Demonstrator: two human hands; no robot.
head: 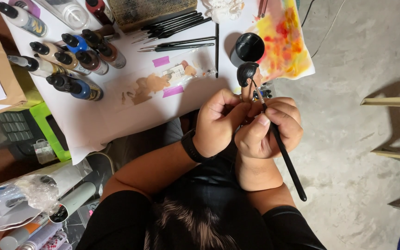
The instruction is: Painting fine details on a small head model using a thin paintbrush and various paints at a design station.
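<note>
Black-haired and flesh-toned, a small figure head [247, 74] pokes up just beyond the two hands, at the near edge of the white-papered worktop [116, 111], with its dark hair on the far side and its neck end running down out of sight between the fingers. Its long axis runs roughly near to far, tilted slightly right at the near end. The left hand [218, 122] is closed into a fist around the lower part of the figure head, a black wristband [191, 147] on its wrist. The right hand [270, 127], pressed against the left, is curled shut on a thin black paintbrush [281, 146] held pen-fashion; the brush slants from its handle end, near and right by the forearm, up to its fine tip, which reaches the figure head's face side just below the hair. Just beyond the figure head sits a round black cap [249, 47], beside a sheet blotched yellow and red [285, 41]. Farther left on the worktop lie a row of spare brushes [177, 25] and a cluster of dropper paint bottles [70, 60].
</note>
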